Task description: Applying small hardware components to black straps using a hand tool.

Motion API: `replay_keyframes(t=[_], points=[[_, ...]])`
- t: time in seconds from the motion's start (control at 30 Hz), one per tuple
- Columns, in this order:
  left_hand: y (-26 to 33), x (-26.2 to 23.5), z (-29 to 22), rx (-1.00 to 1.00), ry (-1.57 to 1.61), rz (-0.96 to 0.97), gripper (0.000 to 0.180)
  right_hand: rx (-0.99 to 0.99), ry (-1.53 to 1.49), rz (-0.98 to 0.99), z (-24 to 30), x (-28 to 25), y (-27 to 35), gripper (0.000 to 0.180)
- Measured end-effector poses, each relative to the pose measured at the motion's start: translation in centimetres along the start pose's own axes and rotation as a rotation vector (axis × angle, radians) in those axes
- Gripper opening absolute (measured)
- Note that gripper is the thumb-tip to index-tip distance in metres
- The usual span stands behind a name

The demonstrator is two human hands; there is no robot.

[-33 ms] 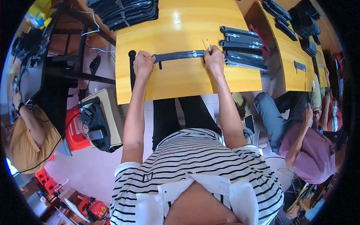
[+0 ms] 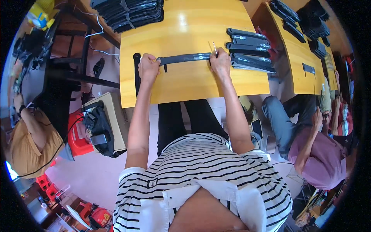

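A flat black strap (image 2: 181, 58) with a white print near its right end stretches crosswise over the yellow table. The fingers of my left hand (image 2: 148, 68) are closed on its left end. At the opposite end, my right hand (image 2: 221, 63) is closed on the strap, and a thin pointed metal tool (image 2: 214, 47) sticks up from its fingers; its lower part is hidden. A short black strip (image 2: 165, 68) lies just below the strap, near my left hand. Farther left, another black strap (image 2: 136, 73) lies lengthwise along the table edge.
Several printed black straps (image 2: 249, 48) lie in a row right of my right hand. Bundled black pieces (image 2: 131, 15) are stacked at the far left of the yellow table (image 2: 185, 85). Another table (image 2: 297, 65) stands to the right. People sit on both sides; a cardboard box (image 2: 116, 116) is lower left.
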State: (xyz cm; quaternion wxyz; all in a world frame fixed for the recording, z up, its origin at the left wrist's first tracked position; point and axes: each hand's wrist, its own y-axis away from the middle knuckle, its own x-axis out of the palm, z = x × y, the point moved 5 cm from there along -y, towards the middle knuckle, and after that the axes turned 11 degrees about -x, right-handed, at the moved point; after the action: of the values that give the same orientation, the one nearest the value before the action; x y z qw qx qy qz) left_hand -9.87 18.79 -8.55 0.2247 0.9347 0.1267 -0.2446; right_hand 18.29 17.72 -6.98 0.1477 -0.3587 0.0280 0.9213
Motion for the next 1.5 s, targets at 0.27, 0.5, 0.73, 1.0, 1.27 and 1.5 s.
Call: replay_keyframes(t=[0.27,0.5,0.73,1.0,1.27,1.5], points=[[4.7,-4.5,-2.2,0.163,-0.064,-0.235,0.023,-0.130,0.053,-0.073,0.4,-0.3,0.4,0.014],[9.0,-7.7,2.8,0.105,-0.657,-0.235,0.046,-0.350,-0.128,-0.144,4.8,-2.4,5.4,0.014],[10.3,-7.6,3.5,-0.062,0.717,0.419,0.015,-0.342,-0.458,0.196,4.7,-0.2,11.6,0.011],[14.9,-5.5,-2.4,0.149,0.897,0.463,0.027,-0.387,-0.826,0.412,12.4,-0.6,15.8,0.014],[17.0,-7.6,-4.3,0.305,1.009,0.475,0.036,-0.616,-0.660,0.211,15.6,-3.5,16.5,0.024],[17.2,-9.4,-4.1,0.324,1.026,0.433,0.029,-0.831,-0.620,0.225,18.1,-3.6,16.9,0.029]])
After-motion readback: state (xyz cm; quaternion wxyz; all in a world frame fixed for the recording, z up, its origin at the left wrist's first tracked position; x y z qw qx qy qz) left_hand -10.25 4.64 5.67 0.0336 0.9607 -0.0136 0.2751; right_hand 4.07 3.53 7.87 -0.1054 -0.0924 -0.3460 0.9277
